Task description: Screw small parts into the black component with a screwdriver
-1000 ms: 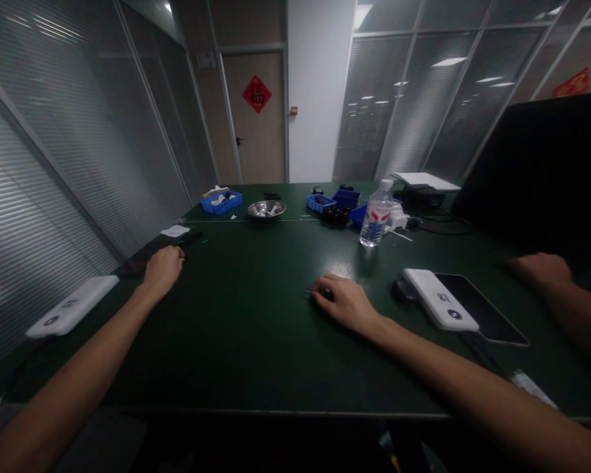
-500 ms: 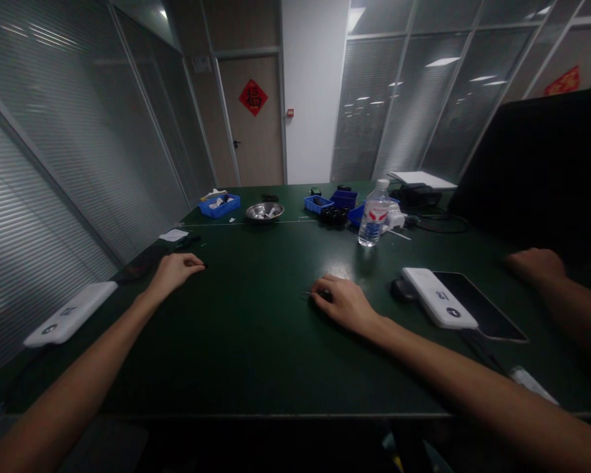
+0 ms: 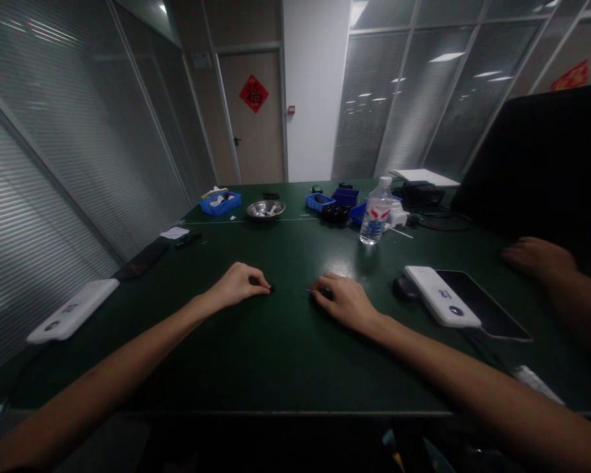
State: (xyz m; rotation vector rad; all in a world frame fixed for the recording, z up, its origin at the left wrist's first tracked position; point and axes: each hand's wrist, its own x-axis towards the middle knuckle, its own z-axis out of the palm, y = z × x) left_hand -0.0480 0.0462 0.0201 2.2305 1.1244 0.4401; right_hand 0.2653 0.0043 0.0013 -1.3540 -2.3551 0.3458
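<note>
My left hand (image 3: 241, 284) pinches a small black piece (image 3: 272, 288) between thumb and fingertips, above the dark green table (image 3: 256, 368). It is too small to name its kind. To its right, my right hand (image 3: 342, 299) rests on the table with thumb and fingers curled together. A thin, pale, pin-like tip (image 3: 307, 291) sticks out from those fingers toward the left hand. The rest of what the right hand holds is hidden. A short gap separates the black piece from the thin tip.
A water bottle (image 3: 375, 211) stands beyond my right hand. Behind are a metal bowl (image 3: 266, 211) and blue trays (image 3: 220, 205). White power banks lie left (image 3: 73, 311) and right (image 3: 442, 297), the latter on a tablet (image 3: 487, 309). Another person's hand (image 3: 539, 257) rests at right.
My left hand has moved right and slightly nearer with the small black piece, coming close to my right hand. My right hand has stayed in place.
</note>
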